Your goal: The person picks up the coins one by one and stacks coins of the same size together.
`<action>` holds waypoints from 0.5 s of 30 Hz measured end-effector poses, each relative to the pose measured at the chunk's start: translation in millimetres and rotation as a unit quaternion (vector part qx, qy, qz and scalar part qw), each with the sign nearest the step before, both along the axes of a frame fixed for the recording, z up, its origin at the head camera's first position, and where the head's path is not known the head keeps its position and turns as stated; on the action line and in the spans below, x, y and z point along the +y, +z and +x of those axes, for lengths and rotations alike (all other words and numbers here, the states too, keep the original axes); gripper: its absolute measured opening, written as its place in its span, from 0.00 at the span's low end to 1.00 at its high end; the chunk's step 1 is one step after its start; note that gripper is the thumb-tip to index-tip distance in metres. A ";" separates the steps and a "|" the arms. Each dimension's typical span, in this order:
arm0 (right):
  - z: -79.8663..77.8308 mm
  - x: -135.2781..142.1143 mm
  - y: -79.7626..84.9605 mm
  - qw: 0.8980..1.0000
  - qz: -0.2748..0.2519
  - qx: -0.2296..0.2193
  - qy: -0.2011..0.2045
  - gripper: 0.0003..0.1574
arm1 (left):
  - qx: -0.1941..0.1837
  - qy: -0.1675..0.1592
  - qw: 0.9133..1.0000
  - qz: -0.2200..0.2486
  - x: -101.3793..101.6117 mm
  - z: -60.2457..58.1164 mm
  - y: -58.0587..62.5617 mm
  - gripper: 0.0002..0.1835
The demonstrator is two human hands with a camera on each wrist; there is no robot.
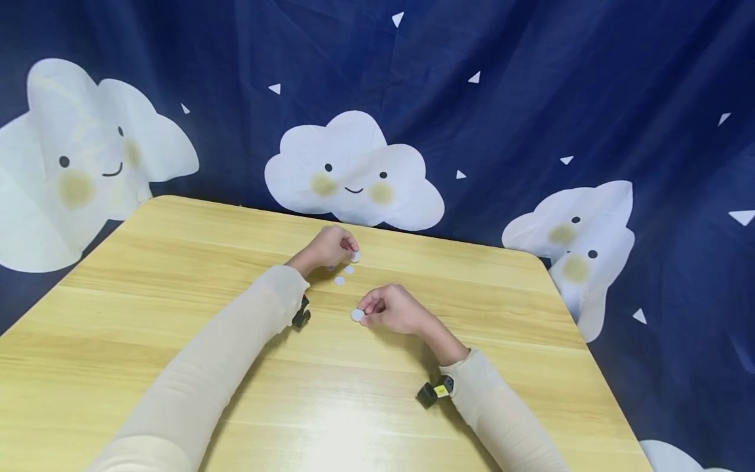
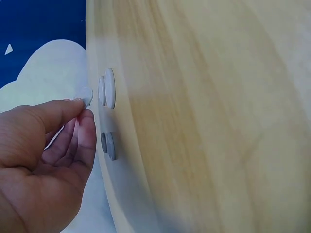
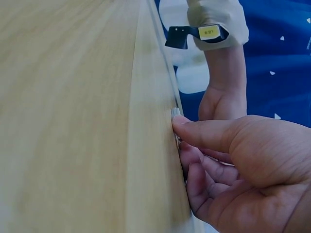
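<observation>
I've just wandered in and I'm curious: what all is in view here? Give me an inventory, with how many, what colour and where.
Table: one, pale wood-coloured, below both hands
Curtain: one, dark blue, behind the table
Clouds: at least three, white, printed on the curtain
Triangles: several, white, scattered over the curtain
Loose discs: four, whitish, on the table near the left hand
Held discs: at least two, white, at the fingertips of each hand
Wrist devices: two, black, one at each wrist
Sleeves: two, cream, on the person's arms
Hands: two, bare, the left farther away than the right hand
</observation>
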State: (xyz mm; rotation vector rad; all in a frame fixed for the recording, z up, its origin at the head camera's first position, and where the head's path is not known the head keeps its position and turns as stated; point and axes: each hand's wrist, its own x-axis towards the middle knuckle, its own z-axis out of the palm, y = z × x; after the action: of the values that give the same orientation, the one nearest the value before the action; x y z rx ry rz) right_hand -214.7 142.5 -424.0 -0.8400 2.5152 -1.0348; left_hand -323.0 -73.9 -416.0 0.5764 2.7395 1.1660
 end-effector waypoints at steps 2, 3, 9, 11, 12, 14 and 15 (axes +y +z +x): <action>-0.5 -0.2 0.3 1.000 0.001 0.001 0.001 0.08 | -0.006 0.003 1.000 0.006 -0.5 1.8 0.7 0.04; -0.6 -0.2 0.3 1.000 0.001 0.001 0.001 0.08 | -0.010 0.003 1.000 0.008 -0.6 2.6 0.9 0.04; -0.9 0.2 -0.4 1.000 -0.003 -0.003 0.004 0.08 | -0.011 -0.003 1.000 0.017 -0.5 5.6 0.5 0.04; -0.9 0.4 -0.3 1.000 -0.004 -0.003 0.004 0.08 | -0.006 -0.006 1.000 0.018 -0.7 6.6 0.8 0.04; -0.8 0.6 -0.1 1.000 -0.004 -0.003 0.004 0.08 | -0.003 -0.008 1.000 0.019 -1.0 7.1 0.9 0.04; -0.7 0.5 0.0 1.000 -0.003 -0.003 0.005 0.08 | 0.002 -0.012 1.000 0.019 -2.0 8.1 1.1 0.04; -0.7 0.5 0.1 1.000 -0.003 -0.002 0.005 0.08 | 0.005 -0.014 1.000 0.020 -2.4 8.8 1.6 0.04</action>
State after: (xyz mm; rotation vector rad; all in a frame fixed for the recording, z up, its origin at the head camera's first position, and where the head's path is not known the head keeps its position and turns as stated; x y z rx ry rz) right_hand -215.4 143.0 -423.9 -0.8500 2.5039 -1.0397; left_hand -314.3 -76.4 -414.3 0.6246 2.7123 1.2167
